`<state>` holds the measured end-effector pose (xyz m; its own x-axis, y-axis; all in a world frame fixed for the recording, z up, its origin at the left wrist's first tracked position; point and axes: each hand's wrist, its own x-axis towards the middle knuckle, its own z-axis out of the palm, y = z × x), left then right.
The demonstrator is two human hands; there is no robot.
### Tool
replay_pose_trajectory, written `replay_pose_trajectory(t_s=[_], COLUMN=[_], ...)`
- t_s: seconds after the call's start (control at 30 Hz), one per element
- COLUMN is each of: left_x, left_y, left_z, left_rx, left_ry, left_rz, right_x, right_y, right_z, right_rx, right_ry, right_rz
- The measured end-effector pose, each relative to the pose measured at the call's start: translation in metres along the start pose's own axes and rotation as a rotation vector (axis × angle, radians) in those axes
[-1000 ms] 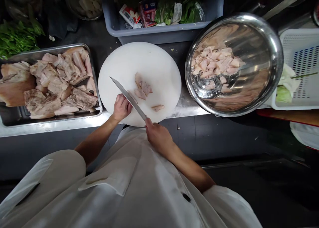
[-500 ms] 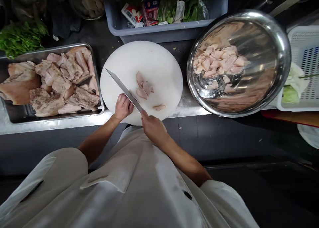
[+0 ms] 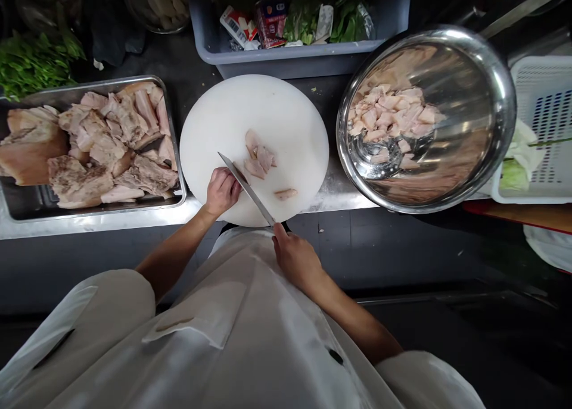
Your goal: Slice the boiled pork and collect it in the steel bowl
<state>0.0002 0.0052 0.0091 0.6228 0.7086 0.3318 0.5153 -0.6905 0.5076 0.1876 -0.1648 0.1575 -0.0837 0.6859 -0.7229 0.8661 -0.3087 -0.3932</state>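
Observation:
My right hand (image 3: 297,255) is closed round the handle of a long knife (image 3: 249,190), low at the near edge of a round white cutting board (image 3: 214,111). The blade slants up and to the left, its tip by my left hand (image 3: 223,191). Those left fingers are curled on the board against the blade, over a piece of meat that they mostly hide. Just right of the blade lie several cut slices of pale meat (image 3: 261,158). A single slice (image 3: 285,194) rests apart, nearer the right side of the board.
Left of the board, a metal tray (image 3: 182,180) holds large chunks of cooked meat (image 3: 102,141). To the right stands a steel bowl (image 3: 482,153) with cut meat pieces (image 3: 388,111). A grey bin (image 3: 286,68) is behind; a white basket (image 3: 554,159) is far right, greens (image 3: 36,61) far left.
My right hand has drawn the knife back toward my body and to the right, so its tip is now close to my left fingers. My left hand has stayed in place.

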Motion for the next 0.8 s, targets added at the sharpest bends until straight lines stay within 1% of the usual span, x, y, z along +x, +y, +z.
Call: replay_pose_trajectory(t_s=[0.07, 0.17, 0.23, 0.3, 0.37, 0.4, 0.43, 0.5, 0.6, 0.63, 0.67, 0.7, 0.8], left_x=[0.0, 0.001, 0.001, 0.001, 0.001, 0.001, 0.001, 0.0, -0.002, -0.003, -0.005, -0.007, -0.012], left_y=[0.001, 0.002, 0.003, 0.003, 0.003, 0.003, 0.003, 0.003, 0.006, 0.006, 0.007, 0.006, 0.001], left_z=[0.0, -0.002, -0.002, -0.002, 0.0, 0.0, 0.0, -0.001, -0.005, -0.006, -0.006, -0.006, -0.003], left_rx=[-0.01, 0.002, 0.016, 0.022, 0.019, 0.016, 0.013, -0.002, -0.042, -0.049, -0.048, -0.042, -0.026], left_ry=[-0.007, -0.023, -0.024, -0.016, -0.013, -0.016, -0.018, -0.022, -0.024, -0.023, -0.019, -0.009, 0.027], left_rz=[0.003, -0.005, -0.006, -0.002, -0.003, -0.004, -0.008, -0.009, -0.007, -0.011, -0.019, -0.03, -0.041], right_x=[0.001, 0.024, 0.029, 0.015, -0.006, -0.013, -0.014, 0.003, 0.043, 0.049, 0.049, 0.042, 0.0], right_y=[-0.002, -0.013, -0.015, -0.009, 0.0, 0.003, 0.004, 0.001, -0.01, -0.011, -0.011, -0.009, 0.0], right_z=[-0.001, -0.011, -0.013, -0.006, 0.005, 0.01, 0.012, 0.01, -0.008, -0.014, -0.018, -0.02, -0.014], right_rx=[-0.002, -0.006, -0.001, 0.016, 0.034, 0.039, 0.04, 0.029, 0.016, 0.013, 0.009, 0.0, -0.05], right_ry=[-0.017, 0.077, 0.125, 0.093, 0.015, -0.013, -0.025, 0.003, 0.091, 0.116, 0.134, 0.138, 0.076], right_rz=[0.015, -0.038, -0.054, -0.033, 0.015, 0.036, 0.044, 0.029, -0.047, -0.066, -0.074, -0.072, -0.022])
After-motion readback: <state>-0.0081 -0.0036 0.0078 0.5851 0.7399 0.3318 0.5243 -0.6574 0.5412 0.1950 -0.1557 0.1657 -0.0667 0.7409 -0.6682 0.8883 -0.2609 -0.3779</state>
